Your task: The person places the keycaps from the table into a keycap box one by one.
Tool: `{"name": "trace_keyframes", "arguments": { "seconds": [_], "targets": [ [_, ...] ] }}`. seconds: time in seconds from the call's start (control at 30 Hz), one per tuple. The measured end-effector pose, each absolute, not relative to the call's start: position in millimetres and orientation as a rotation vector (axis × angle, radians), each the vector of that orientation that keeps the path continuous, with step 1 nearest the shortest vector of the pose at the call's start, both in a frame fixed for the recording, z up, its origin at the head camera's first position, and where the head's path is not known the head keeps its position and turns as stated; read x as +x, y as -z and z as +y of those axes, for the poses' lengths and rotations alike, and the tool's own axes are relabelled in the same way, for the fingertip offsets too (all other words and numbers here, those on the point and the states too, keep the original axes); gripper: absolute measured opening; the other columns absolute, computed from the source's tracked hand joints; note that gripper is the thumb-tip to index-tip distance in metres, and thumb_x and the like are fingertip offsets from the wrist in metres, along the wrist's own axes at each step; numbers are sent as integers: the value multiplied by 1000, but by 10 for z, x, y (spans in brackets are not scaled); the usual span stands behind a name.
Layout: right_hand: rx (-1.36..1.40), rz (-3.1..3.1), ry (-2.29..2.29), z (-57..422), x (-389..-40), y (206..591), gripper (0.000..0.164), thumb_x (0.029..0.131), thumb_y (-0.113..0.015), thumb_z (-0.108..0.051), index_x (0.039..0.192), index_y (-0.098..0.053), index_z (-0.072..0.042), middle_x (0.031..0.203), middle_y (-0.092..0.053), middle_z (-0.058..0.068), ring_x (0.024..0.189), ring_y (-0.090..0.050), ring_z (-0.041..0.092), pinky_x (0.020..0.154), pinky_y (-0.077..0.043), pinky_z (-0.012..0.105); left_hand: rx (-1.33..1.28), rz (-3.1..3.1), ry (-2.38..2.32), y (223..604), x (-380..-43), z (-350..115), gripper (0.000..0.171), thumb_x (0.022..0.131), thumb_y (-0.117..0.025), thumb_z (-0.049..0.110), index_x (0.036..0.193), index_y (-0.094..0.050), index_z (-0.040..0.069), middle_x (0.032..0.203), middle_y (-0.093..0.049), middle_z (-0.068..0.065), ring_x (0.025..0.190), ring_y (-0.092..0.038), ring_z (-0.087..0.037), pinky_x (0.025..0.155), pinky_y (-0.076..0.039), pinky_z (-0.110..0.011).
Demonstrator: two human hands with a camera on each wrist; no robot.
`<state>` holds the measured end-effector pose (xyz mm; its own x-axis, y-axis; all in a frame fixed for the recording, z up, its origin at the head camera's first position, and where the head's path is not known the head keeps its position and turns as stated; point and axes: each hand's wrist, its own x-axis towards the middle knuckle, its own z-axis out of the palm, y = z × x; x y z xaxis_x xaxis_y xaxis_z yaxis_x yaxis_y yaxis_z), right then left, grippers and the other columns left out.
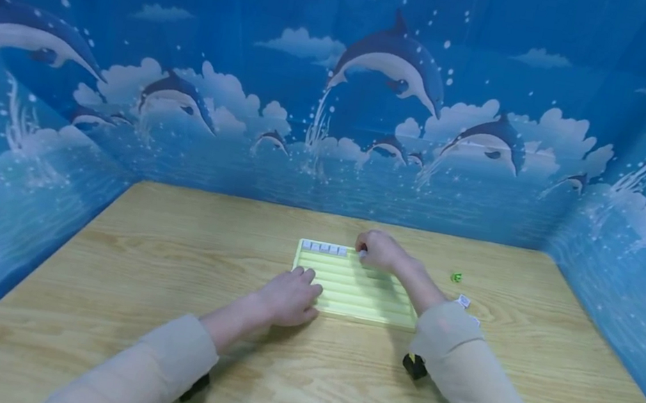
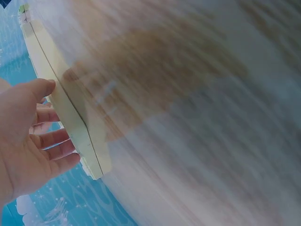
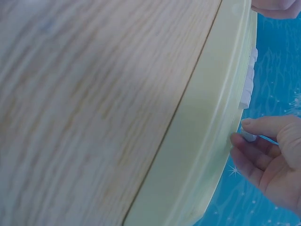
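Observation:
A pale yellow-green tray [image 1: 368, 297] with long parallel grooves lies on the wooden table. Along its far groove, at the left end, sits a row of several small white blocks [image 1: 325, 248]. My right hand [image 1: 380, 250] is over the tray's far edge, just right of that row. In the right wrist view its thumb and fingertips pinch one small white block [image 3: 248, 136]. At the tray's near left corner rests my left hand [image 1: 290, 297], thumb by one side wall and loosely spread fingers around the corner, as the left wrist view also shows.
Right of the tray lie a small green piece [image 1: 457, 278] and a loose white block [image 1: 463, 300]; another white piece [image 1: 475, 320] is partly covered by the right sleeve. A blue dolphin-print curtain [image 1: 277, 173] surrounds the table's back and sides.

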<state>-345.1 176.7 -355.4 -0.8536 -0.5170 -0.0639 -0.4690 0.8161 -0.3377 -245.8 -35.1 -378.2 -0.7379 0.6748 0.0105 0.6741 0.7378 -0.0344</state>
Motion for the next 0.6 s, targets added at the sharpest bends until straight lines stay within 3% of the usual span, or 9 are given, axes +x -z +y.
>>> {"name": "trace_keyframes", "arguments": {
  "seconds": [0.4, 0.6],
  "targets": [
    [-724, 2856, 483, 1750, -3472, 3596, 12, 82, -50, 7, 89, -58, 0, 76, -51, 7, 63, -40, 17, 58, -34, 27, -1154, -2881, -191, 3818, -2451, -333, 31, 88, -59, 38, 96, -59, 7, 93, -51, -7, 84, -48, -20, 68, -47, -30],
    [-719, 2875, 456, 1706, -3486, 3603, 18, 80, -54, 8, 94, -62, 2, 86, -58, 10, 69, -47, 18, 63, -43, 29, -1166, -2890, -212, 3814, -2457, -341, 31, 88, -59, 38, 98, -58, 8, 94, -52, -7, 84, -48, -20, 69, -47, -29]
  ]
}}
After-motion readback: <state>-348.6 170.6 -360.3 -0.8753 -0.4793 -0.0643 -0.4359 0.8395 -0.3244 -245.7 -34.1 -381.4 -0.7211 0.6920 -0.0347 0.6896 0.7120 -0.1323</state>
